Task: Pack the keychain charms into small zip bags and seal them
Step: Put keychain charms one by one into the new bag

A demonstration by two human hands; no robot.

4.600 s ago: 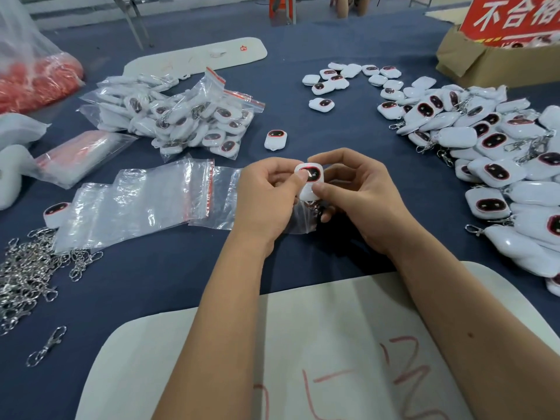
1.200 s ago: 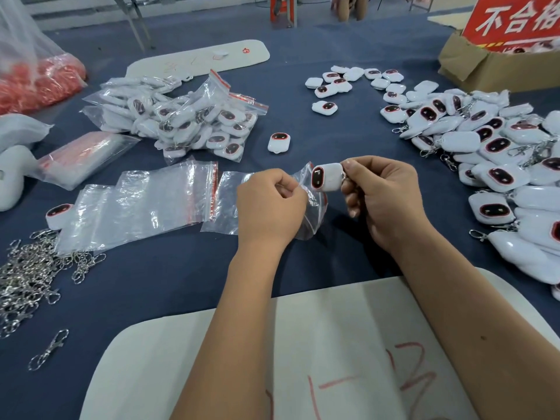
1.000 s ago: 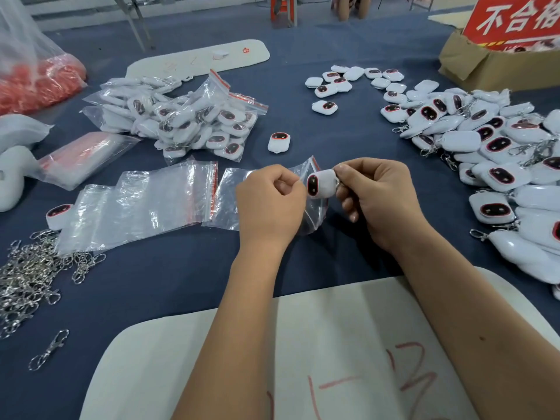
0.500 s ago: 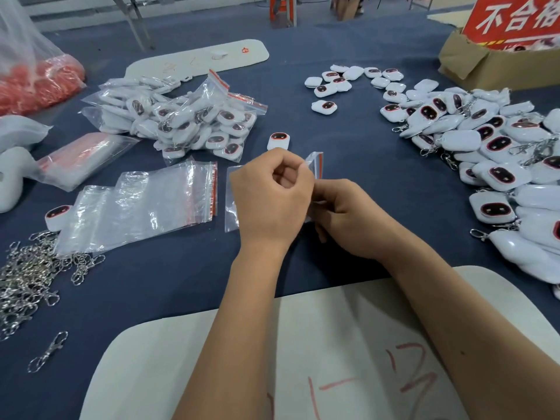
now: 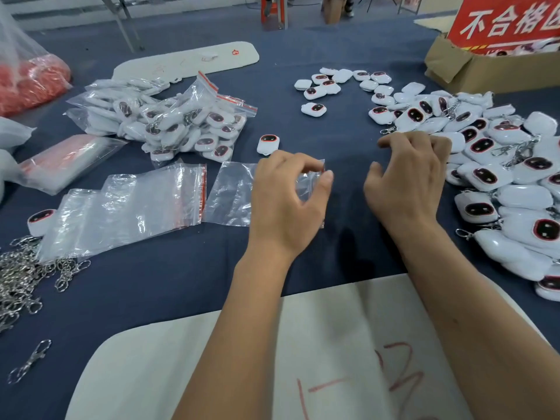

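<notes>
The left hand (image 5: 288,201) pinched a clear red-zip plastic bag (image 5: 233,192) lying beneath it while the right hand (image 5: 409,183), loosely curled and empty, hovered beside the heap of white keychain charms (image 5: 497,177), apparently between bags; next, picking a charm.

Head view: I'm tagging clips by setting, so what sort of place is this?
Probably a packing bench in a small factory: loose keychain charms heaped in bulk, filled zip bags piled up, and a cardboard box with a red sign.

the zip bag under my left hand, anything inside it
The visible part of the zip bag looks clear and flat, showing only blue cloth. The left hand covers its right end, so a charm there cannot be ruled out.
</notes>
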